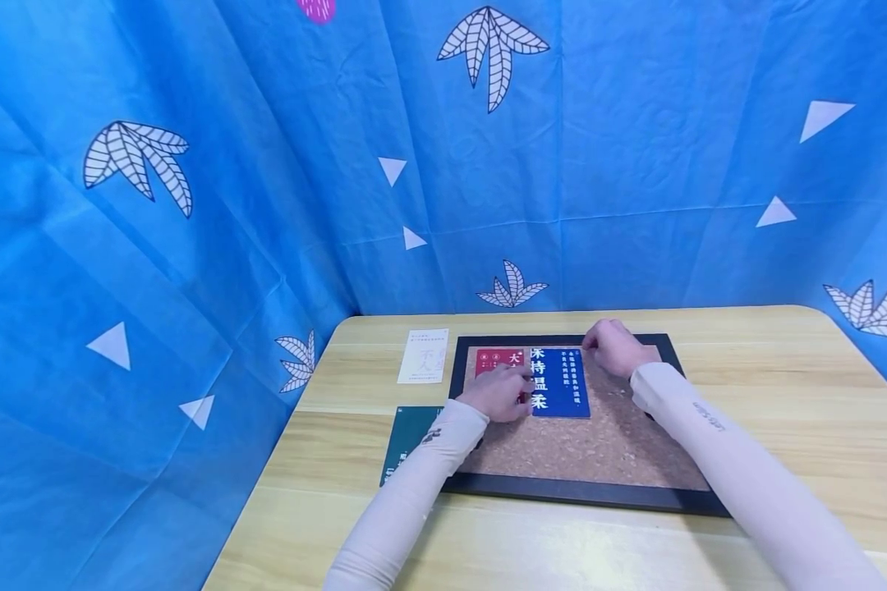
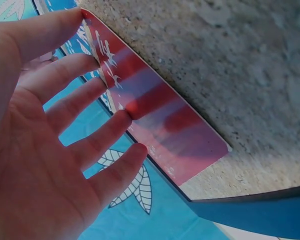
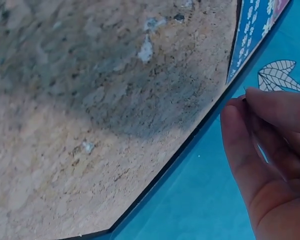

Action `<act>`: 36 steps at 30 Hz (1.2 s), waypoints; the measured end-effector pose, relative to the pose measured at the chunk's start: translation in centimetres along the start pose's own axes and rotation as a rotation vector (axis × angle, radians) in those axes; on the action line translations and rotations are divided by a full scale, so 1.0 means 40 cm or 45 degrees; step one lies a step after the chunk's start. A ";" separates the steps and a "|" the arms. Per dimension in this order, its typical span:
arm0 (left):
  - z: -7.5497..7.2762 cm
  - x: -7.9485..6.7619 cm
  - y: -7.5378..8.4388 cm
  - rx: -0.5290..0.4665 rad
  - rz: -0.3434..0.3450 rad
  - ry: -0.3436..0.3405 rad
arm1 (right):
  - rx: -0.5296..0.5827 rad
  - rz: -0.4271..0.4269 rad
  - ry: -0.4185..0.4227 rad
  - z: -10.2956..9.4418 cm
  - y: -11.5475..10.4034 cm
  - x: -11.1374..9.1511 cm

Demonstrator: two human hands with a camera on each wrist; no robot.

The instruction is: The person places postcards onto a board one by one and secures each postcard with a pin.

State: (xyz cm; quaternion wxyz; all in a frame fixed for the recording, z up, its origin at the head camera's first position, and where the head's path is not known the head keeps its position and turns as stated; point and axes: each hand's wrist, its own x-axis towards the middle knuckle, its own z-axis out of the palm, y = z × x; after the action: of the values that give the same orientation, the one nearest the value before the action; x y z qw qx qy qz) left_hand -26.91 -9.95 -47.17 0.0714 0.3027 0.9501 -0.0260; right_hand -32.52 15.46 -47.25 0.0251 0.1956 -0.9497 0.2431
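Note:
A cork board [image 1: 591,460] with a black frame lies on the table, bearing a red card [image 2: 165,110] and a blue card [image 1: 565,386], both with white characters, side by side near its far edge. My left hand [image 1: 501,392] has its fingers spread, and its fingertips touch the red card close to where the cards meet. Between thumb and index finger my right hand [image 3: 270,145] pinches a small dark pin [image 3: 244,98], of which only a thin tip shows. That hand is at the blue card's far right corner, close to the frame.
A white card [image 1: 423,356] lies on the wooden table [image 1: 325,460] left of the board. Nearer, a dark green card [image 1: 406,439] is partly covered by my left sleeve. A blue patterned curtain [image 1: 636,164] hangs behind and along the left side.

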 end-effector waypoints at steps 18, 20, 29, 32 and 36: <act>-0.006 0.003 0.013 -0.012 -0.018 0.001 | -0.024 0.021 -0.034 0.019 -0.005 0.022; -0.005 0.004 0.013 -0.016 -0.024 0.002 | -0.023 0.039 -0.043 0.019 -0.007 0.024; -0.002 0.004 0.013 -0.008 -0.015 0.010 | -0.022 0.086 -0.072 0.029 -0.008 0.027; -0.002 0.004 0.012 -0.005 -0.019 0.013 | -0.032 0.076 -0.069 0.034 -0.006 0.030; -0.001 0.005 0.010 0.000 -0.017 0.007 | -0.050 0.052 -0.068 0.039 -0.003 0.037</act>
State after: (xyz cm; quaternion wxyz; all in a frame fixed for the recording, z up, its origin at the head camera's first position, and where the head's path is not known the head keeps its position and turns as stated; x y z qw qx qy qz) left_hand -26.86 -9.49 -47.18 0.0687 0.2965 0.9522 -0.0255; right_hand -33.77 14.08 -48.35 -0.0016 0.1822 -0.9585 0.2194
